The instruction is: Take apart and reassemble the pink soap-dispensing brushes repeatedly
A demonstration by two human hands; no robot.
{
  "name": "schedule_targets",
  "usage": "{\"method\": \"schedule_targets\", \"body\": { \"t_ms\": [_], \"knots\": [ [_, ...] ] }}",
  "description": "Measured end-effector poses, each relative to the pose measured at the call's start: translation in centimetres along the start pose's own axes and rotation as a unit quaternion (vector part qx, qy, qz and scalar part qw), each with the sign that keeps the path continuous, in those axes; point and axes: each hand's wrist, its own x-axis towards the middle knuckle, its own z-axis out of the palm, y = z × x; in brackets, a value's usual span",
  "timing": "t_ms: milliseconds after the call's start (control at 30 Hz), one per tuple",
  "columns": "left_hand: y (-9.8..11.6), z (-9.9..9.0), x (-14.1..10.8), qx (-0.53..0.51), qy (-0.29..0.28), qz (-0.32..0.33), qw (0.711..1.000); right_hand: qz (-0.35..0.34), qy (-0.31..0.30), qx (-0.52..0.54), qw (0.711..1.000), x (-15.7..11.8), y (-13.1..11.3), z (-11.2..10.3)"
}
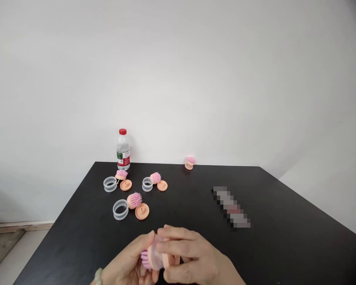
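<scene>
Close to me, over the table's near side, both hands grip one small scrub brush [156, 257] with pink bristles and a clear middle section. My left hand [129, 256] cups the bristle end, which points left. Around the peach cap end close the fingers of my right hand [192, 253], partly covering it. Beyond them lie loose brush parts: a clear ring [120, 209], a pink bristle head [134, 200] and a peach round cap [142, 211]. Farther back are two similar groups, with clear rings [110, 184] [147, 184], bristle heads [121, 175] [156, 178] and caps [125, 185] [162, 185].
A red-capped water bottle [123, 152] stands at the back left of the black table [184, 202]. One whole brush [190, 163] sits upright at the back edge near the white wall. A pixelated long object [231, 208] lies on the right.
</scene>
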Motion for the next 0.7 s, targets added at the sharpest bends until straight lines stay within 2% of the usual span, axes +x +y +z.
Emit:
{"method": "schedule_targets", "body": {
  "t_ms": [33,100,200,300,533,600,700],
  "knots": [
    [0.2,0.2,-0.2,0.0,0.01,0.03,1.0,-0.001,0.019,0.009,1.0,-0.4,0.3,0.4],
    [0.6,0.6,-0.6,0.019,0.013,0.094,0.995,0.037,0.054,0.034,0.997,-1.1,0.8,1.1],
    [1.2,0.8,-0.9,0.048,-0.029,0.17,0.984,0.163,0.096,0.056,0.98,-1.6,1.1,1.8],
    [1.3,0.7,-0.7,0.078,-0.022,0.207,0.975,0.245,0.14,0.067,0.957,-1.3,1.0,2.1],
    [1.2,0.3,-0.1,0.167,0.04,0.306,0.937,0.22,0.142,0.083,0.962,-0.2,0.7,1.8],
    [1.3,0.2,-0.1,0.185,0.045,0.282,0.94,0.195,0.125,0.104,0.967,-0.2,0.6,1.5],
    [1.2,0.2,-0.1,0.188,0.029,0.202,0.961,0.162,0.084,0.13,0.974,-0.2,0.5,0.9]
  ]
}}
